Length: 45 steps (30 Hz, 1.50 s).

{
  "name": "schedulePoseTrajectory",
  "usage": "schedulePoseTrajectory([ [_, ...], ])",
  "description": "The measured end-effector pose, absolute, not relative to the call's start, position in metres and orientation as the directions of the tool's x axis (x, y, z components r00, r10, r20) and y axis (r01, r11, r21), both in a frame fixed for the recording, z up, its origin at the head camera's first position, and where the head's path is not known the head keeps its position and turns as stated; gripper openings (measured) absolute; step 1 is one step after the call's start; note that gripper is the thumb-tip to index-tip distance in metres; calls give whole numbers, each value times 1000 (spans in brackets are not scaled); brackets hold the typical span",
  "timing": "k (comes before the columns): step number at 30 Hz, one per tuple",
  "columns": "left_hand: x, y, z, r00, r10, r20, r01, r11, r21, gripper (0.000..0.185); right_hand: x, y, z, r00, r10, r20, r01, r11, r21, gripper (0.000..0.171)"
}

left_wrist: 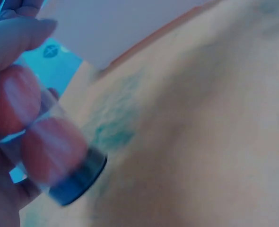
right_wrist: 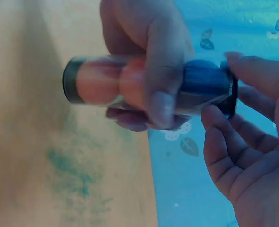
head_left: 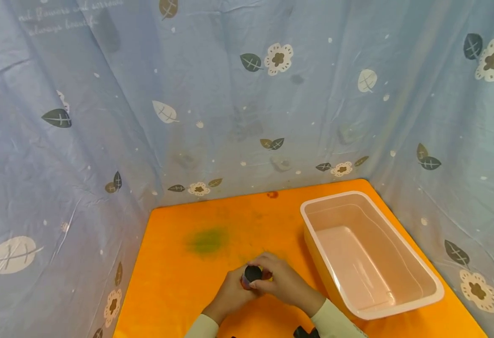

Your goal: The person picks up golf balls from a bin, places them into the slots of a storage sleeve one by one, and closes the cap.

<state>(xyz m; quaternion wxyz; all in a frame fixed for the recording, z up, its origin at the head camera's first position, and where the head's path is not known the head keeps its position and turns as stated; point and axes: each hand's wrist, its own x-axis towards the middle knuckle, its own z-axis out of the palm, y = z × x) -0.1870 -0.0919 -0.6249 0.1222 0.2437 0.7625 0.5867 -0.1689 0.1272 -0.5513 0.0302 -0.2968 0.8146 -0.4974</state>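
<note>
Clear tube (right_wrist: 149, 85), orange balls, dark caps

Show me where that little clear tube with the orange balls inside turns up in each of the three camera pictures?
Head view: the tube sits low and centre, seen end-on between both hands, above the orange table.
Left wrist view: the tube is at the lower left, dark cap pointing down.
Right wrist view: the tube lies across the upper middle, gripped by the left hand.
Shared landmark: the green stain on the table.
</note>
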Motion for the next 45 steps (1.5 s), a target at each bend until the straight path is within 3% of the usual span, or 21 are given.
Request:
schedulePoseTrajectory([
  [3, -193, -88, -627, -866, 472, 164, 314, 259, 913, 30, -167, 130, -553, -846, -456, 275, -447, 325, -833, 42],
  [7, -203, -79, -630, -893, 397, 213, 362, 351, 863, 36, -164, 137, -560, -886, -340, 316, -431, 351, -831, 41],
  [16, -219, -62, -643, -899, 384, 209, 360, 380, 852, 51, -165, 151, -579, -903, -179, 390, -429, 381, -819, 41],
  [22, -220, -65, -660, -925, 354, 137, 260, 328, 908, 51, -164, 154, -589, -904, -168, 393, -427, 393, -814, 35],
  [28, -221, -64, -669, -931, 335, 147, 238, 250, 938, 43, -164, 156, -597, -929, -144, 342, -371, 398, -839, 33],
  [35, -221, -63, -669, -920, 390, 46, 140, 216, 966, 40, -164, 155, -603, -960, -102, 261, -280, 383, -880, 32],
  [41, -219, -70, -664, -904, 428, 1, 92, 192, 977, 58, -168, 150, -603, -988, -73, 133, -148, 271, -951, 22],
  [45, -212, -80, -653, -899, 435, -49, 26, 166, 986, 49, -173, 142, -601, -998, -67, -1, -9, 145, -989, 29],
])
